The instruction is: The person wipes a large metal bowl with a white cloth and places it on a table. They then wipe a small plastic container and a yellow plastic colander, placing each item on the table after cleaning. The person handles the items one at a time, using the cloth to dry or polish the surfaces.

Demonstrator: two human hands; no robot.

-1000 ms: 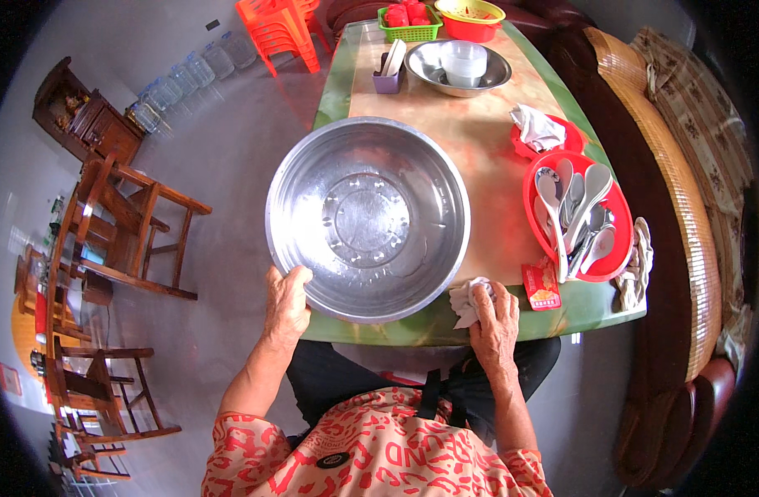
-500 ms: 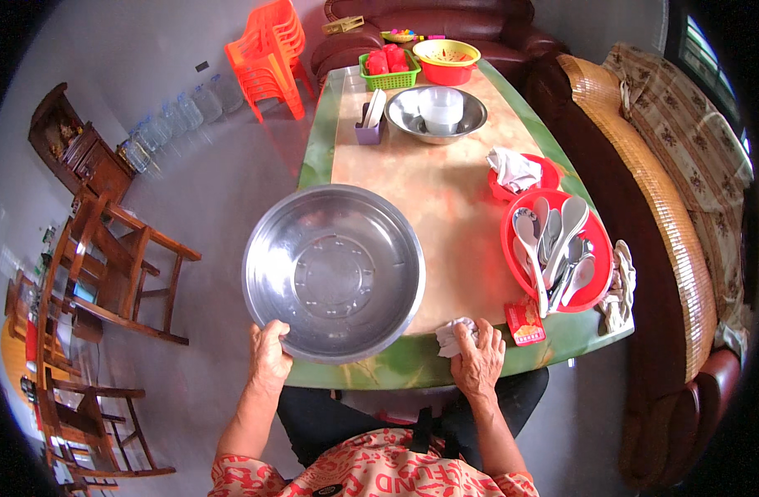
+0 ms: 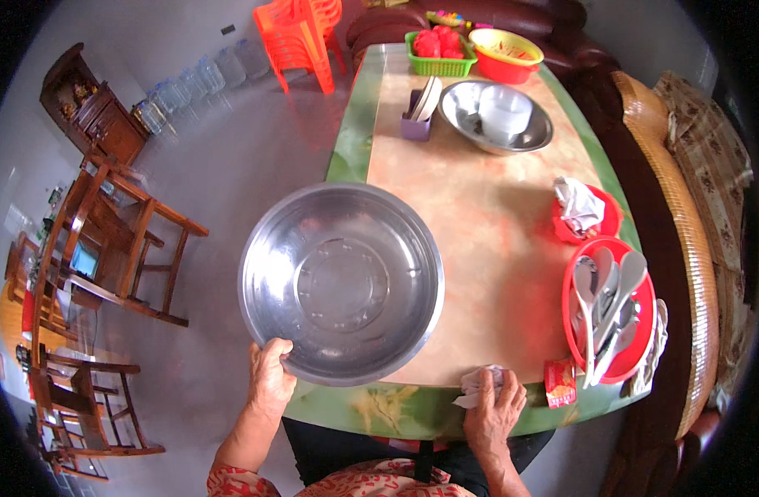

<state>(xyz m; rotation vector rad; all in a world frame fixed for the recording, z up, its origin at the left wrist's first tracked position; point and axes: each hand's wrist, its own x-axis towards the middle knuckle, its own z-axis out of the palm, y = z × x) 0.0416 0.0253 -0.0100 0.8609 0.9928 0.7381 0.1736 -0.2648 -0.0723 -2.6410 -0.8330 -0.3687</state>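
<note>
My left hand grips the near-left rim of a large stainless steel basin, thumb over the edge. The basin tilts toward me, its inside bare apart from a few wet-looking marks or reflections. Near the table's front edge, my right hand is closed over a crumpled white cloth, pressing it on the tabletop. Just right of that hand lies a small red packet. Beyond the packet, a red bowl holds several white ladles and metal spoons.
A smaller red container with a white cloth stands behind the spoons. Farther back are a steel bowl with plastic tubs, a purple holder, a green basket and a yellow colander. Wooden chairs stand left, a long sofa right.
The view has shifted, so the table's things appear farther right and the near ones lower. My left hand still grips the basin, and my right hand stays on the cloth.
</note>
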